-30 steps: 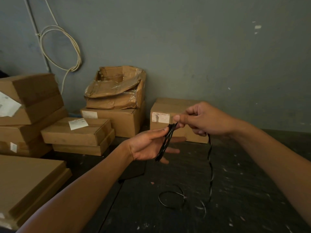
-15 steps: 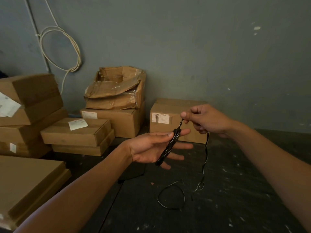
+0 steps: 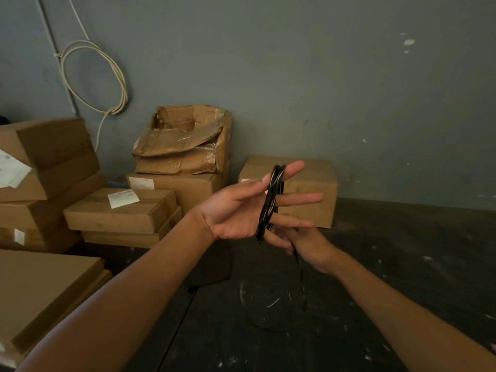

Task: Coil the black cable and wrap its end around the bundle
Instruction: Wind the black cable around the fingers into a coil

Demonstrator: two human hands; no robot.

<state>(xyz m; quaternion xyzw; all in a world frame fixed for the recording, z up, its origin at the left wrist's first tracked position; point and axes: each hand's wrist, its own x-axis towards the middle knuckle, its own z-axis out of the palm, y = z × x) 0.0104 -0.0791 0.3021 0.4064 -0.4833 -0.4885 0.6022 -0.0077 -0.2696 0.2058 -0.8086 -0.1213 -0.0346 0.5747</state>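
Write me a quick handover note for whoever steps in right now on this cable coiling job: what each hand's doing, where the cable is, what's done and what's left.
Left hand: open, palm up, fingers spread; the black cable is looped around the fingers as a narrow bundle.
Right hand: below and behind the left fingers, feeding the loose tail; its grip is hidden, so I cannot tell how it is held.
The tail hangs from the right hand toward the dark floor, where its end is too blurred to trace.
Done: several loops coiled.
Left: coil the remaining slack, then wrap the end around the bundle.
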